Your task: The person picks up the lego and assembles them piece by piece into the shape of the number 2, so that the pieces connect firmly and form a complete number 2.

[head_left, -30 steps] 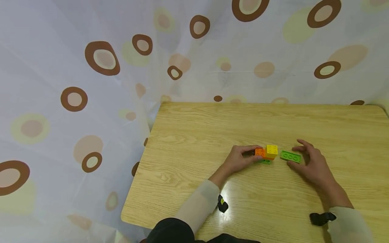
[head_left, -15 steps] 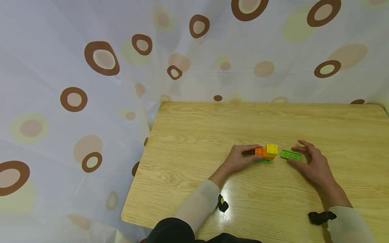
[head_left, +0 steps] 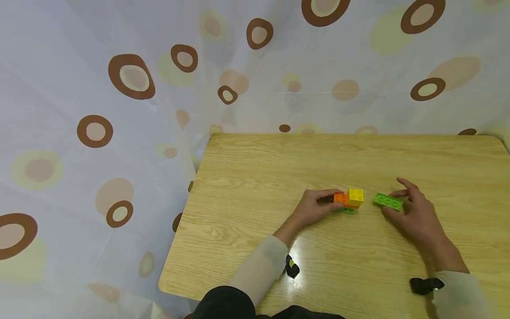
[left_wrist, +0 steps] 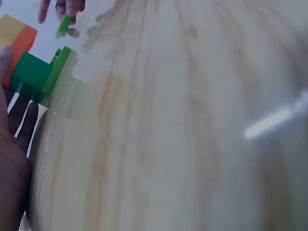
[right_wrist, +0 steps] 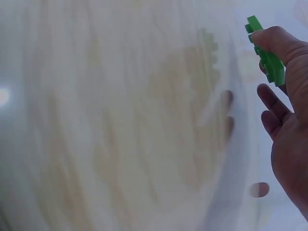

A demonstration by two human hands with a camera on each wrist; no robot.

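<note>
My left hand (head_left: pixel 312 209) grips a small stack of building bricks on the table, thumb on the near side. On the stack, a yellow brick (head_left: pixel 356 197) rides on an orange brick (head_left: pixel 340 198). Beneath these, the left wrist view reveals a dark green brick (left_wrist: pixel 32 72) over a light green plate (left_wrist: pixel 57 74). Right of the stack and apart from it, my right hand (head_left: pixel 418 217) pinches a flat green building brick (head_left: pixel 388 202) by its right end. From the right wrist view, the thumb presses on its studded face and the piece appears lifted off the table.
A wood-grain table (head_left: pixel 255 168) carries the work. Behind and to the left hangs a pale curtain (head_left: pixel 151 115) with brown ring prints. A black strap device (head_left: pixel 425 285) sits at the right cuff, another (head_left: pixel 292 266) at the left.
The right hand has taken hold of the flat green brick and shifted it slightly right, widening the gap to the stack. The left hand and its stack stay in place.
</note>
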